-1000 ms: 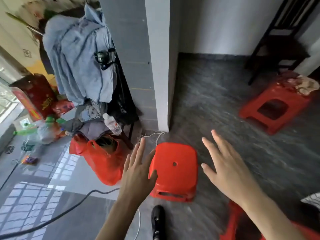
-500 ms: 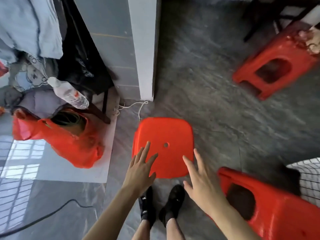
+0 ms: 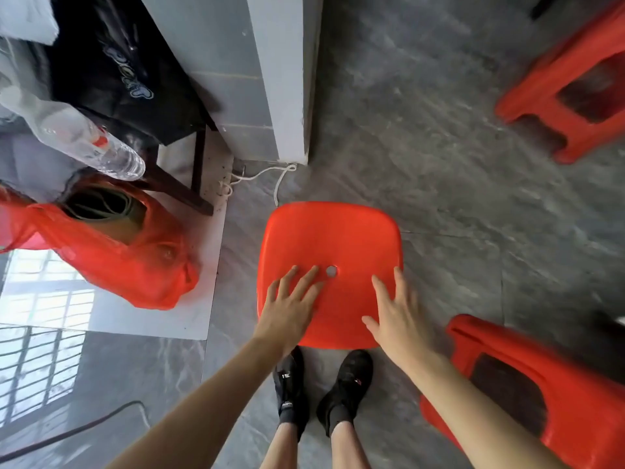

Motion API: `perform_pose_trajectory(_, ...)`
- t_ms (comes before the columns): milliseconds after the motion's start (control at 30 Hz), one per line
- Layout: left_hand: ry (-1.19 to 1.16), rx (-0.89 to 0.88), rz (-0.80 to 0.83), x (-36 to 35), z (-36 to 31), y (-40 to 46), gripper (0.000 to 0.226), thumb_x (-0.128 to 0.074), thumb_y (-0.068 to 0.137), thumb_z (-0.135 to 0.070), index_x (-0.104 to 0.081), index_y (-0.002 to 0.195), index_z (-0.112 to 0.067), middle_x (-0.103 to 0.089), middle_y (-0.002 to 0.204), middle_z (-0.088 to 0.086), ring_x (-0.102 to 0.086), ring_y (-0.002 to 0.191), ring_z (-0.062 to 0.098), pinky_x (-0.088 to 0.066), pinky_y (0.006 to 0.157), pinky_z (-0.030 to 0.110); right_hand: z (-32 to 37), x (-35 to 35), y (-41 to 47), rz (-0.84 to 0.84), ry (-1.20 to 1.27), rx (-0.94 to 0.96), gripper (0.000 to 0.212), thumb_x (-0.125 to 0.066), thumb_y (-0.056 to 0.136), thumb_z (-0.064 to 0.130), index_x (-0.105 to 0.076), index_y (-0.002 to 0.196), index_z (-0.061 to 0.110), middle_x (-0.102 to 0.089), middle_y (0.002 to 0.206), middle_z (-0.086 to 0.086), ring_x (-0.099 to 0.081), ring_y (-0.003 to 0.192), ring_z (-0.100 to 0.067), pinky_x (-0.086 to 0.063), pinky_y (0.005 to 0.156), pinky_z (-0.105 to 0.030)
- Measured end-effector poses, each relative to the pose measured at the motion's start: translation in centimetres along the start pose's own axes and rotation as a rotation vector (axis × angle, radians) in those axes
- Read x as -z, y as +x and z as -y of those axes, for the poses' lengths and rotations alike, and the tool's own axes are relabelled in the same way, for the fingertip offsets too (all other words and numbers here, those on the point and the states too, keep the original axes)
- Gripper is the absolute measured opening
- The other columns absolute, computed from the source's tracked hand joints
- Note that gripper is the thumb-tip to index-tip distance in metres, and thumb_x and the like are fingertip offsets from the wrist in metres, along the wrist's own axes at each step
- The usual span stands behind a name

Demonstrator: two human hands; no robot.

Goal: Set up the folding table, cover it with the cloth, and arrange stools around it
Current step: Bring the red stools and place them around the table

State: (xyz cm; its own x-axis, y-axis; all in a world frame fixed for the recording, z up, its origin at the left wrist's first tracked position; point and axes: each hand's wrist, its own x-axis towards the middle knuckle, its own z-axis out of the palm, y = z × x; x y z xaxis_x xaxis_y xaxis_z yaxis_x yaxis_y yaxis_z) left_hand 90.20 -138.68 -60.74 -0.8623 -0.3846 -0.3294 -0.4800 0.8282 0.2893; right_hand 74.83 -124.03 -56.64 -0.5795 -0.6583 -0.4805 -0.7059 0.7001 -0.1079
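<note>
Head view: my left hand and right hand lie over the seat of the glossy red moulded-plastic stool, fingers straight and spread, curled round nothing. It stands on the grey stone floor, just ahead of my feet. I judge it light, stiff and slick on top (a flat palm would slide), so the side rims under the seat edge look the surest hold. Two more red plastic stools lie tipped nearby.
</note>
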Motion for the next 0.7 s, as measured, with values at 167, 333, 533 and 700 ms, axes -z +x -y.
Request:
perform_pose_trajectory(167, -0.134, 0.254, 0.003, 0.1, 1.1, 0.6, 0.090, -0.075, 0.073, -0.051, -0.022, 0.146, -0.047, 0.004, 0.162, 0.002, 0.010, 0.147, 0.039, 0.000, 0.112, 0.064, -0.4, -1.5, 1.9, 0.069, 0.015, -0.052, 0.117, -0.080, 0.068, 0.052, -0.002, 0.154, 0.035, 0.004, 0.156, -0.026, -0.030, 0.135, -0.050, -0.041, 0.103, -0.054)
perform_pose_trajectory(333, -0.299, 0.414, 0.118, 0.9, 2.1, 1.2, 0.112, -0.082, 0.060, -0.059, -0.006, 0.143, -0.060, 0.033, 0.154, -0.004, 0.008, 0.144, 0.048, -0.024, 0.104, 0.075, -1.4, -1.3, 3.5, 0.188, 0.288, -0.123, 0.136, -0.090, 0.060, 0.041, 0.014, 0.147, 0.047, 0.029, 0.150, -0.029, -0.008, 0.142, -0.053, -0.036, 0.109, -0.054)
perform_pose_trajectory(533, -0.427, 0.462, 0.096, 1.3, 1.6, 1.1, 0.112, -0.088, 0.058, -0.048, -0.014, 0.140, -0.063, 0.032, 0.154, 0.004, -0.009, 0.143, 0.046, -0.044, 0.097, 0.061, -2.0, -0.9, 3.8, 0.223, 0.406, -0.122, 0.137, -0.092, 0.056, 0.037, 0.014, 0.140, 0.055, -0.020, 0.133, -0.017, -0.046, 0.118, -0.037, -0.046, 0.099, -0.046)
perform_pose_trajectory(700, -0.502, 0.487, 0.055, 1.7, 1.2, 1.1, 0.108, -0.091, 0.056, -0.040, -0.024, 0.138, -0.060, 0.020, 0.157, 0.002, -0.018, 0.139, 0.045, -0.045, 0.094, 0.056, -2.1, -1.1, 3.8, 0.237, 0.420, -0.122, 0.136, -0.092, 0.057, 0.036, 0.015, 0.138, 0.055, -0.020, 0.128, -0.014, -0.048, 0.111, -0.035, -0.049, 0.096, -0.046)
